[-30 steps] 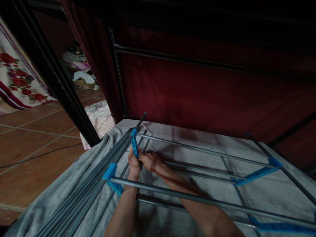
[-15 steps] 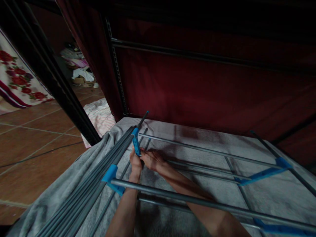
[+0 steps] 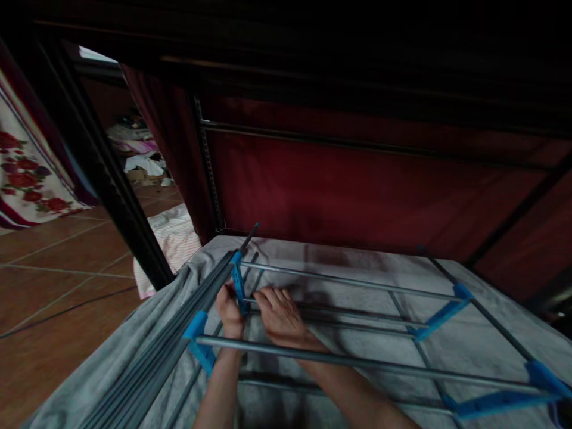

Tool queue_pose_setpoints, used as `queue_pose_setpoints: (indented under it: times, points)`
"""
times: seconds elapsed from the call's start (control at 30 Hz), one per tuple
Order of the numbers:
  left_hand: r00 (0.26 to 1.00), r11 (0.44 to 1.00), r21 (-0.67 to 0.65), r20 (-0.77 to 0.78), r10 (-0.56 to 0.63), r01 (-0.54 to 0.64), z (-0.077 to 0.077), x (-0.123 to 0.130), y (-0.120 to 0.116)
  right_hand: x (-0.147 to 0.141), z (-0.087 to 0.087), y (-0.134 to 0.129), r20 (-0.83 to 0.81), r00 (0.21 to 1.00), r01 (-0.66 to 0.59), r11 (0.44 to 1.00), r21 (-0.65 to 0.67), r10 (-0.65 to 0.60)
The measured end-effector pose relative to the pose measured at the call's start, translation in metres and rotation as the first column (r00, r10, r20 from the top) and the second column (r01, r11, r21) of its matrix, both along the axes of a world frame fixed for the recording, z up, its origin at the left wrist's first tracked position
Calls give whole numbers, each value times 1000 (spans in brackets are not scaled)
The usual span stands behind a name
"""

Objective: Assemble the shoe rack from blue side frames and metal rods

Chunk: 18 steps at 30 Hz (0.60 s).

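A rack frame of grey metal tubes with blue plastic connectors lies on the bed. My left hand (image 3: 230,313) is closed around the lower part of the far-left blue connector (image 3: 238,280). Just right of it, my right hand (image 3: 281,319) curls over a thin metal tube (image 3: 335,311) where it meets that connector. Its palm hides part of the tube. Nearer to me, another blue connector (image 3: 196,330) joins a long front tube (image 3: 357,361) that passes over my right forearm. Blue connectors (image 3: 442,319) also hold the tubes' right ends.
A bundle of loose grey tubes (image 3: 165,351) lies along the left side on a grey blanket (image 3: 357,271). Dark metal posts (image 3: 111,179) and red cloth (image 3: 357,190) enclose the bed. Beyond are a tiled floor (image 3: 58,310), a striped cloth (image 3: 170,238) and piled items.
My view has tilted up, so the rack sits lower. My right hand has shifted slightly away from the connector, along the tube, while my left hand stays at the connector.
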<state>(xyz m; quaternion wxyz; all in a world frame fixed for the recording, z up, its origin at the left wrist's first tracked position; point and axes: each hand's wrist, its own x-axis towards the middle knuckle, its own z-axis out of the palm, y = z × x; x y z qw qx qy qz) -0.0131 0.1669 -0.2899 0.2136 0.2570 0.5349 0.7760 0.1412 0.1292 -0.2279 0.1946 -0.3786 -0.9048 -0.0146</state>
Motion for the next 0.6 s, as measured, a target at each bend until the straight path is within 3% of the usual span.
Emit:
queue_pose_setpoints:
  times: [0.07, 0.13, 0.23, 0.4, 0.6]
  points:
    - [997, 997, 75, -70, 31, -26, 19, 1, 3, 13, 19, 0, -40, 998, 47, 994, 98, -43]
    - [997, 997, 63, -67, -29, 34, 39, 4, 9, 16, 38, 10, -80, 988, 140, 977, 158, -129]
    - [997, 998, -5, -23, -69, 68, 58, 8, 21, 11, 54, 29, -21, 983, 182, 977, 109, -181]
    - [993, 999, 32, 119, -25, 21, 59, 10, 31, 6, 57, 34, 114, 989, 88, 995, 43, -92]
    - [984, 994, 110, 174, -45, 26, 57, 12, 27, 10, 63, 33, 115, 988, 105, 994, 17, -106]
